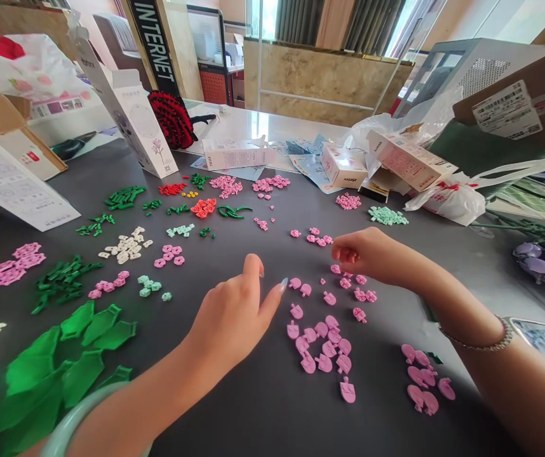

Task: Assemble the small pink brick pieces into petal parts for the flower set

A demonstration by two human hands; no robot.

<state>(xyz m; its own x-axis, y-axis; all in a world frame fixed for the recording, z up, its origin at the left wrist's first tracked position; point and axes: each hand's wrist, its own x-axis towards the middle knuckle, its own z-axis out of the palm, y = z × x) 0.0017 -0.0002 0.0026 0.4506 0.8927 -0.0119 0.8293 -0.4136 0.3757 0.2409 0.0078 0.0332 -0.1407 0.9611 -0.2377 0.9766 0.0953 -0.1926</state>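
Note:
My left hand [234,304] hovers over the middle of the dark table, its thumb and index finger apart and nothing visible between them. Its thumb tip is close beside a pink rounded toy-brick piece [295,283]. To the right, my right hand [368,254] has its fingers curled together above small pink brick pieces [345,282]; whatever they may hold is hidden. Between and below the hands lies a loose group of pink petal-shaped pieces [324,362]. More pink petal pieces [416,374] lie near my right forearm.
Large green leaf pieces [79,374], dark green pieces [65,277], white pieces [127,245] and red pieces [204,207] are sorted in piles at left. Mint pieces [387,216] lie far right. Behind stand a tall white box [139,124] and a plastic bag [453,200].

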